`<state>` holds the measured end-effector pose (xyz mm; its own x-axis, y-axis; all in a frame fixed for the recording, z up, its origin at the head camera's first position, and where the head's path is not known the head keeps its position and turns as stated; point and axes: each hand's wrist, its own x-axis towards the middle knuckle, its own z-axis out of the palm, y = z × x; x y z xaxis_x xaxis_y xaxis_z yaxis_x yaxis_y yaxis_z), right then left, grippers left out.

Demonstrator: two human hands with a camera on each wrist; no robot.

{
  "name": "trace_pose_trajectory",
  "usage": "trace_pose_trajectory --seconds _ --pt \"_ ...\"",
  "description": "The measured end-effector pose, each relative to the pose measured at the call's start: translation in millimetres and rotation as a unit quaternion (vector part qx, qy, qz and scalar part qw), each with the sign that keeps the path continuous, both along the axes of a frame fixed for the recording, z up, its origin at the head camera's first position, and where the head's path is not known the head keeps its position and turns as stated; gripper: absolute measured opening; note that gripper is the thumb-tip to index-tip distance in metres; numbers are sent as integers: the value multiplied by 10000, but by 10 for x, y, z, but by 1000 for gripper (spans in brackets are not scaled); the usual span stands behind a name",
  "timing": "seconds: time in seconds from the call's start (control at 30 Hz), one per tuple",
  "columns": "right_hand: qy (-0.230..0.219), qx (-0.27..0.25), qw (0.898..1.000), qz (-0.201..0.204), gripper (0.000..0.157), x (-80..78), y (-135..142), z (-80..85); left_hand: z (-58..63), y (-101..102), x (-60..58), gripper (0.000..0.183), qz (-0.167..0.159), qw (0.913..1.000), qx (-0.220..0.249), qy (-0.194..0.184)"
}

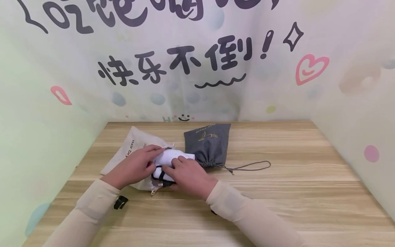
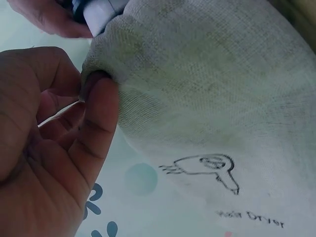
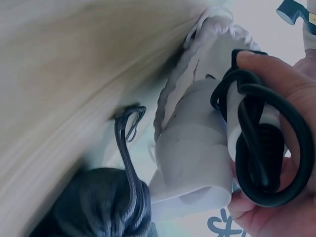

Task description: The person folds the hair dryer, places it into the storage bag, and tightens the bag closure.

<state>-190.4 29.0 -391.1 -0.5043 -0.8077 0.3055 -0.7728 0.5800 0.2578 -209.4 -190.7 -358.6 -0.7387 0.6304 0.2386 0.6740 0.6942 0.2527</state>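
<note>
A white hair dryer (image 1: pixel 169 157) lies partly inside the mouth of a beige drawstring bag (image 1: pixel 123 161) printed "Hair Dryer". My right hand (image 1: pixel 191 176) grips the dryer's folded handle, round which a black cord (image 3: pixel 296 128) is looped. The dryer's nozzle (image 3: pixel 207 195) points out of the bag. At the bag's gathered rim, my left hand (image 2: pixel 59 133) pinches the cloth between thumb and finger. The dryer's other end is hidden within the bag.
Close to the right of the dryer lies a dark grey drawstring bag (image 1: pixel 206 144) with a gold print, its cord (image 1: pixel 253 166) looping out over the wooden table (image 1: pixel 277 206). A printed cloth backdrop (image 1: pixel 265 96) stands behind the table.
</note>
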Motion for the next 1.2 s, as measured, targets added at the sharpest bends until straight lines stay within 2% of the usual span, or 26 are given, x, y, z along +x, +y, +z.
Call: trace_pose_trajectory --seconds 0.2,0.4,0.53,0.63,0.7,0.77,0.83,0.97,1.07,1.13,1.2 --pt "151 -203 9996 -102 56 -13 -81 -38 25 31 13 51 10 9999 70 -87" --pt "345 -245 9983 -391 54 -11 -164 -80 23 78 38 48 -100 9997 182 -117" --pt "201 -219 9976 -631 53 8 -246 -113 5 93 38 48 -142 9996 230 -89" --pt "-114 -104 9972 -737 50 21 -304 -140 -17 95 35 49 -174 9994 282 -116" --pt "-409 -35 9969 -671 46 23 -329 -150 -33 95 38 49 -182 9992 324 -131" --pt "-734 -10 9963 -447 40 12 -331 -150 -47 92 43 49 -165 9991 340 -168" --pt "-1004 -60 9949 -37 30 -8 -299 -133 -60 89 48 49 -123 9992 319 -219" --pt "-997 -512 9920 587 6 -91 -152 -73 -85 73 48 48 -115 9991 271 -290" --pt "-1082 -1131 9867 442 8 -179 -25 6 -86 44 51 43 -42 9993 274 -236" --pt "-1411 -1511 9782 206 7 -257 34 61 -77 22 68 35 116 9995 258 -170" --pt "-1858 -1681 9681 -9 21 -331 63 105 -76 9 102 29 311 9993 154 -124"
